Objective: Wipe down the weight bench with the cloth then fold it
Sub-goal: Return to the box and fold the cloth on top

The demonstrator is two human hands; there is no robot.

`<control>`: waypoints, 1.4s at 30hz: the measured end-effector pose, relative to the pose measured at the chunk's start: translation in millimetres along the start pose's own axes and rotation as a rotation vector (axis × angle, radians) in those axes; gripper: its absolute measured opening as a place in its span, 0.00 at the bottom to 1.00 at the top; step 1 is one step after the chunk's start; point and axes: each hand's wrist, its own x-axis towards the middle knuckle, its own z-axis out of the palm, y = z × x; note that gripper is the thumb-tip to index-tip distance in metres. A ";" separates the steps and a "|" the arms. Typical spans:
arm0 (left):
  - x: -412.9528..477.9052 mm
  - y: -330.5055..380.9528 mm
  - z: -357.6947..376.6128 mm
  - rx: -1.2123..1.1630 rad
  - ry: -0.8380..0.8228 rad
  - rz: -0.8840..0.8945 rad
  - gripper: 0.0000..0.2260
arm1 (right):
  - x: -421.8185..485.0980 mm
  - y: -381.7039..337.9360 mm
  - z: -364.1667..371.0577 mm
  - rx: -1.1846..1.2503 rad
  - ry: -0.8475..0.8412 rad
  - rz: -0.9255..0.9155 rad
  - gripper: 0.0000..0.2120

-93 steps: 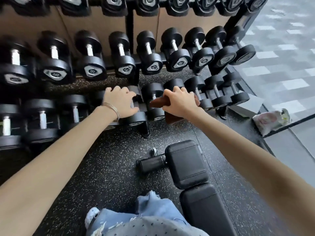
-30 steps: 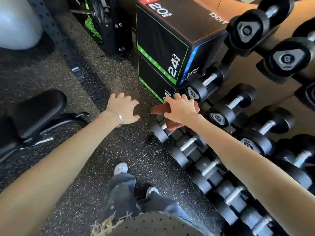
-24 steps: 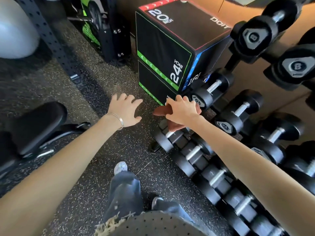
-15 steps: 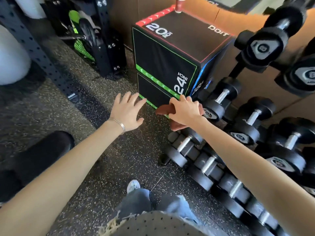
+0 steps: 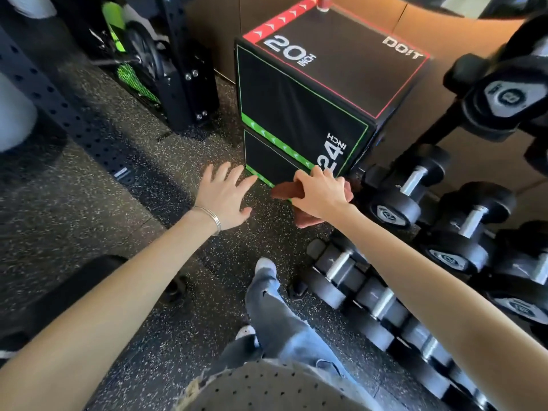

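My right hand point(image 5: 321, 195) grips a bunched brown cloth point(image 5: 286, 191), held in the air in front of the black plyo box. Cloth ends stick out to the left of the fingers and below the palm. My left hand point(image 5: 224, 195) hovers to its left with fingers spread and straight, holding nothing; a thin bracelet circles the wrist. Both arms are stretched forward above the speckled floor. A black padded bench part point(image 5: 59, 295) shows at the lower left, mostly hidden behind my left arm.
A black plyo box point(image 5: 320, 84) marked 20 and 24 inch stands ahead. A dumbbell rack point(image 5: 444, 232) with several dumbbells runs along the right. A black perforated rack upright point(image 5: 65, 105) and green-black equipment point(image 5: 133, 54) stand at the left. My legs point(image 5: 275, 315) are below.
The view has swung left from the dumbbell rack and bench toward the plyo box, which is now nearer. My left hand's fingers have spread open. The cloth stays in my right hand.
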 end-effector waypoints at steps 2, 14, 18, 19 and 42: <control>23.4 -12.5 3.6 -0.001 -0.023 0.011 0.32 | 27.4 4.1 -1.7 0.005 -0.008 0.012 0.19; 220.2 -49.8 -13.7 0.013 -0.067 0.134 0.31 | 188.8 58.0 -38.4 0.067 -0.009 0.107 0.19; 268.0 -50.5 -11.9 0.004 -0.038 0.196 0.31 | 221.3 75.1 -43.4 0.083 0.000 0.167 0.19; 279.0 -51.0 -10.1 0.001 -0.037 0.212 0.31 | 229.2 78.9 -44.3 0.090 -0.006 0.183 0.19; 513.0 -112.7 -17.3 0.004 0.003 0.602 0.31 | 399.1 104.8 -84.8 0.144 0.049 0.543 0.21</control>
